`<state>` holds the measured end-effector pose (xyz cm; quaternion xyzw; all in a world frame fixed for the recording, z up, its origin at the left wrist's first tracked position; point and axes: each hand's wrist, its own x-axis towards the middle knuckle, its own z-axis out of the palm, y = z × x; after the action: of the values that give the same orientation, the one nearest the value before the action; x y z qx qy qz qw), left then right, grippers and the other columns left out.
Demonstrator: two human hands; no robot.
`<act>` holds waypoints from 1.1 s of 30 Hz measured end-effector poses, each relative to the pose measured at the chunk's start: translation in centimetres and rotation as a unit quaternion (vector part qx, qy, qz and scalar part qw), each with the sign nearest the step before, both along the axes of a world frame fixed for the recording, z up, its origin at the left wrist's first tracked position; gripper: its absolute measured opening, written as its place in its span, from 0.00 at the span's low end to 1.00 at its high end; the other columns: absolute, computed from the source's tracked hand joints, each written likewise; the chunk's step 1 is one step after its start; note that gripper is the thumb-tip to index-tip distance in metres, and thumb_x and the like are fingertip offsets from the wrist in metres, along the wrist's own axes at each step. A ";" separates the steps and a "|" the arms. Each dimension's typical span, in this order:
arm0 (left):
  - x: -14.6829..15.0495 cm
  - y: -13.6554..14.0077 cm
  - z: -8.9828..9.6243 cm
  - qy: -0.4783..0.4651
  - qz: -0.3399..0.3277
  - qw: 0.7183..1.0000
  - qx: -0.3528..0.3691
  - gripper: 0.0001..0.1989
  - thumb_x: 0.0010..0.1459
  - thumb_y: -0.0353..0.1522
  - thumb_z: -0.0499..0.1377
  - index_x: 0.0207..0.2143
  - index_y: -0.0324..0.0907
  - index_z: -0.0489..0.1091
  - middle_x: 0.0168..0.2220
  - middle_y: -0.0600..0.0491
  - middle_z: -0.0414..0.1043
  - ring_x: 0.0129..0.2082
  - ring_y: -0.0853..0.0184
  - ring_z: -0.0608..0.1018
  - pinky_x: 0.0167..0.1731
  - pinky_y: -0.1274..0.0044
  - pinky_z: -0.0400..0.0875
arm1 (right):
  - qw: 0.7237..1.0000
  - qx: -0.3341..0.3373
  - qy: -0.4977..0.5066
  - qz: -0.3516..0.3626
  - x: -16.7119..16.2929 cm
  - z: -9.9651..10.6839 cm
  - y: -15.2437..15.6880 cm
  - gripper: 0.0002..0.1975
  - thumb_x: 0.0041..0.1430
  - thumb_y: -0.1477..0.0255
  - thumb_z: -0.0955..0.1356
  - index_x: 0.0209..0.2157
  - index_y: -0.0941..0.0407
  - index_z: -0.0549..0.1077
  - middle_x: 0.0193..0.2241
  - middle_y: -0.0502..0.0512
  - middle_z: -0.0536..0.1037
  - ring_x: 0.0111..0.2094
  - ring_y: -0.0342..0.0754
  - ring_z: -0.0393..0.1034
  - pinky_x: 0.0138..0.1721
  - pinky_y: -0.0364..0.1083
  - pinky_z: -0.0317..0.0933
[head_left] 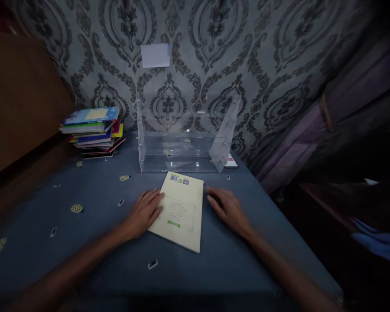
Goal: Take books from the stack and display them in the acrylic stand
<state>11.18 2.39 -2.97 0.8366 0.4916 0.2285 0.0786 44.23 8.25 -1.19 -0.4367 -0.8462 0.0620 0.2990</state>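
A pale cream book [182, 216] lies on the table, turned so that its printed codes are at the far end and a green label is nearer me. My left hand [146, 212] rests at the book's left edge, fingers stretched out and the tips touching the cover. To the right of the book, my right hand [228, 210] is held low over the table with its fingers extended and slightly blurred. A small gap separates it from the book, and it holds nothing.
Behind the book stands a clear acrylic rack [178, 151] against the patterned wall. A stack of books [94, 132] sits at the back left, beside a brown panel [22, 95]. The blue tablecloth [110, 260] ends at the right, where a curtain [295, 151] hangs.
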 end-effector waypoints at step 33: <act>2.7 4.5 2.2 0.099 0.053 0.993 -0.022 0.26 0.68 0.39 0.50 0.64 0.38 0.61 0.68 0.42 0.58 0.70 0.57 0.59 0.65 0.60 0.57 | 0.989 -0.003 -0.100 0.107 -6.4 0.7 0.8 0.19 0.69 0.70 0.58 0.55 0.59 0.73 0.60 0.68 0.72 0.63 0.59 0.63 0.62 0.66 0.56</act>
<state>13.93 6.93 -0.77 0.8263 0.5452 0.1372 0.0356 37.84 9.10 -0.48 -0.3490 -0.9133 0.0525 0.2033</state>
